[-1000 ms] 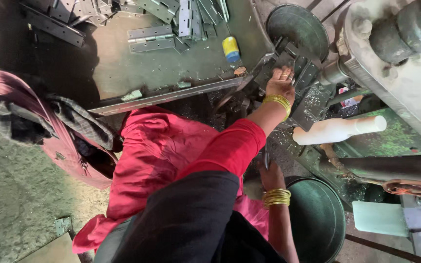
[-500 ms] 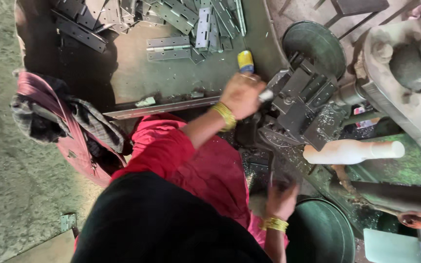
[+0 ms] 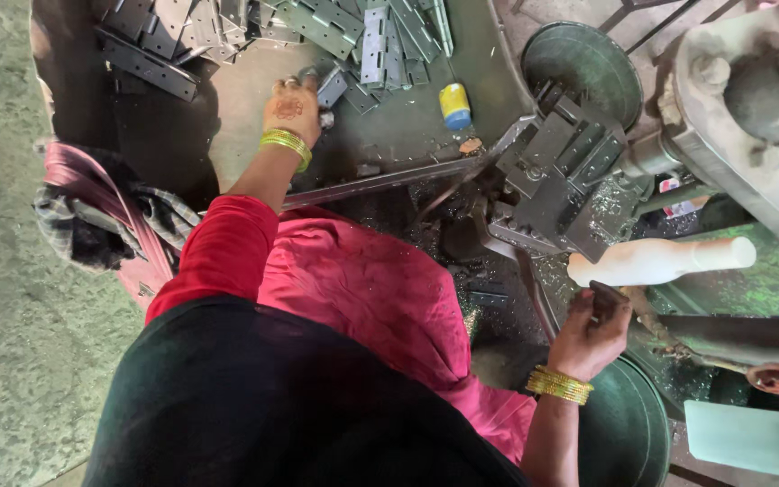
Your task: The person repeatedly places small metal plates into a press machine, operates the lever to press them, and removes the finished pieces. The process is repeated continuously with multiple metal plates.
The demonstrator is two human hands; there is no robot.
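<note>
Grey metal hinges (image 3: 317, 27) piled on the floor, left hand (image 3: 292, 108) right in among them.

Its fingers curl onto one hinge (image 3: 331, 87) at the pile's near edge. Right hand (image 3: 595, 326) is down by the machine (image 3: 556, 180), pinching a small dark piece (image 3: 608, 292) near the white bottle (image 3: 655, 261).

One head-worn camera looks steeply down, close over the person's lap and machine (image 3: 561, 171)

Dull grey metal hinges (image 3: 317, 27), glossy bangles (image 3: 287, 144)
</note>
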